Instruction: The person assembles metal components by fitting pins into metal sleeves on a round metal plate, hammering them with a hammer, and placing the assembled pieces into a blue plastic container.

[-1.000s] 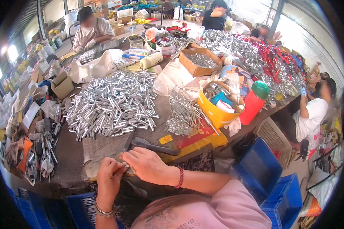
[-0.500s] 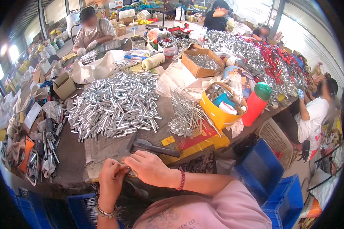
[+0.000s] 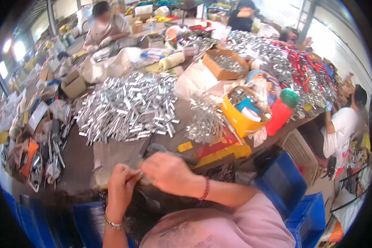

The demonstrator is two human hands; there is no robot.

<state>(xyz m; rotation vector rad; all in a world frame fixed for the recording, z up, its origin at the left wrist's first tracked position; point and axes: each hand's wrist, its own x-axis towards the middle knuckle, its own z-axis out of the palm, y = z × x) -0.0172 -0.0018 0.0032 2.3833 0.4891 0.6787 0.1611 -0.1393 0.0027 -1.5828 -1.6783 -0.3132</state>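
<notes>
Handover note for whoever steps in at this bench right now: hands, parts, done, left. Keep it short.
Left hand: at the near table edge, fingers pinched on a small silvery part; too blurred to tell more.
Right hand: closed over the same part from the right, touching the left hand.
Parts: big heap of silver metal pieces mid-table ahead of the hands; smaller bundle to its right, beside a yellow bucket.
Done: cannot tell; no finished pile is clearly visible.
Left: the heap looks largely unworked.

small silvery metal piece, pinched between both hands' fingers.
</notes>
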